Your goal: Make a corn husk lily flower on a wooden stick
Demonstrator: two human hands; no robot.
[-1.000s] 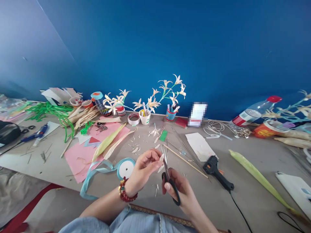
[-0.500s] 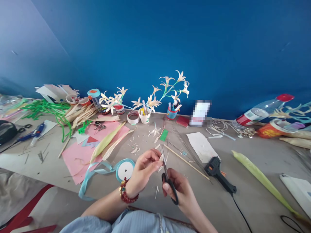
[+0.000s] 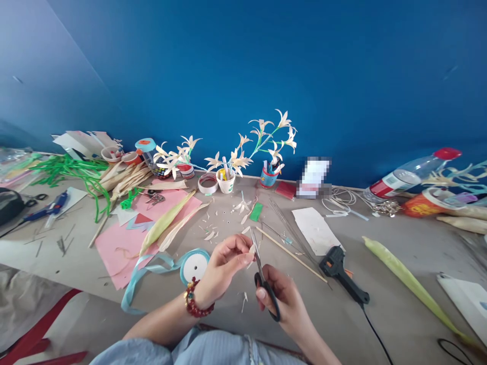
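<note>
Low in the middle of the view, my left hand (image 3: 227, 263) pinches a small pale husk piece (image 3: 252, 250) between thumb and fingertips. A red bead bracelet (image 3: 196, 303) circles that wrist. My right hand (image 3: 279, 291) is closed around the black handles of a pair of scissors (image 3: 259, 264). Their blades point up and away, right beside the husk piece. White scraps (image 3: 210, 234) lie on the grey table beyond my hands, near a pale husk flower (image 3: 242, 206). A roll of light blue ribbon (image 3: 195, 267) rests just left of my left hand.
Husk flowers stand in cups (image 3: 226, 181) along the blue wall. To the right are a black glue gun (image 3: 344, 274), a thin stick (image 3: 291, 253), white paper (image 3: 317, 230), a green husk (image 3: 407, 281) and a bottle (image 3: 403, 177). Pink paper (image 3: 124, 251) and green stems (image 3: 72, 170) lie left.
The scissors and my right hand have shifted very slightly, and the blades look closer together. My left hand keeps its pinch on the husk piece.
</note>
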